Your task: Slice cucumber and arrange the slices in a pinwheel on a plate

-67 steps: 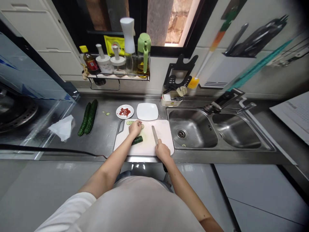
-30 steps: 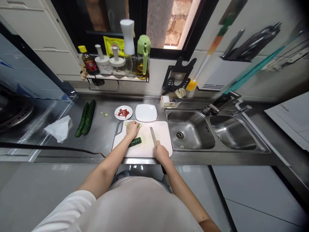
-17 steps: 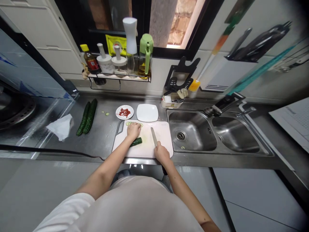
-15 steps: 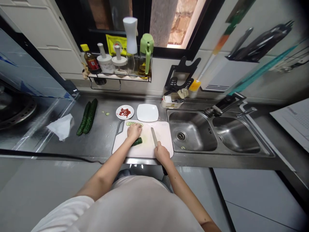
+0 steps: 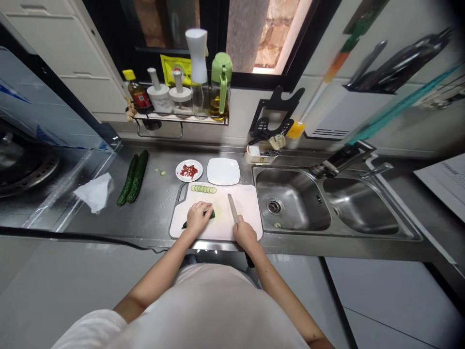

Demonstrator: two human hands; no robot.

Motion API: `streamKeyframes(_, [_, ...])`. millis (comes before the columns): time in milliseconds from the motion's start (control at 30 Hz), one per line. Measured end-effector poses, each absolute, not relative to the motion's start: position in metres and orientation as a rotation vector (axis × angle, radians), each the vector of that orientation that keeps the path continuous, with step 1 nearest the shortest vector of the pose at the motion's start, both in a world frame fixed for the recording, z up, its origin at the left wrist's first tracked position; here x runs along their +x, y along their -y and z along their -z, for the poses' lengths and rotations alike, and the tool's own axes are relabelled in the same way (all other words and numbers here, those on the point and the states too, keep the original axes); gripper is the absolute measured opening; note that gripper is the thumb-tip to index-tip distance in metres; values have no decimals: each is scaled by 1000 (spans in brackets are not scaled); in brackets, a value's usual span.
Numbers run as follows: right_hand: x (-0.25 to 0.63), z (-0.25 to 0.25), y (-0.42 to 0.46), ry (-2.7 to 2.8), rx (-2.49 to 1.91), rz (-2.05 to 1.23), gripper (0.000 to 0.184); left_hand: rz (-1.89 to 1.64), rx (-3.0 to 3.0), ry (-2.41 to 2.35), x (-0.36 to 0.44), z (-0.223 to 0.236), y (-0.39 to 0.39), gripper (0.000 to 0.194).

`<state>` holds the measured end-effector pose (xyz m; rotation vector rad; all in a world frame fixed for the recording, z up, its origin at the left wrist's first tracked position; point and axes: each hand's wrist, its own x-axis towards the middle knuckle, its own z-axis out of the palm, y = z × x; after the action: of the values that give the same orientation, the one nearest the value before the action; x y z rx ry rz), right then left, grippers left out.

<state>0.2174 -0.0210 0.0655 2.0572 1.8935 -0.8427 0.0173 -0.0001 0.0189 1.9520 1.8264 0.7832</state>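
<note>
My left hand (image 5: 198, 216) is closed over a piece of cucumber (image 5: 212, 214) lying on the white cutting board (image 5: 225, 230); the palm hides the cucumber's middle, and both ends show. In my right hand (image 5: 244, 232) is a knife (image 5: 232, 207), its blade resting over the board's right half and pointing away from me. A row of overlapping cucumber slices (image 5: 203, 189) lies along the board's far left edge. Beyond the board stand a small white plate (image 5: 189, 170) of chopped red pieces and a bare white square plate (image 5: 223, 171).
Two whole cucumbers (image 5: 133, 177) and a crumpled white cloth or tissue (image 5: 95, 192) lie on the steel counter to the left. A double sink (image 5: 296, 198) with a faucet (image 5: 343, 159) is at the right. Bottles and jars line a wall rack (image 5: 181, 118) above the counter.
My left hand has come back toward me from the row of slices onto the cucumber piece, leaving the slices uncovered. The knife in my right hand has barely moved.
</note>
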Motion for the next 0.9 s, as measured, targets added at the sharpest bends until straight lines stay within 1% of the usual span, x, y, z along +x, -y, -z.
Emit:
streamKeyframes(367, [219,-61,17,-1911,2044,850,32,-839,1936,-1838,10,-10,10,23])
streamKeyframes(633, [219,-62,17,-1916,2054,841,28,-834,1930,-1845,8,-8,14,23])
streamKeyframes(900, [218,-63,18,-1914,2058,833,28,-790,1952,-1837,8,-8,19,22])
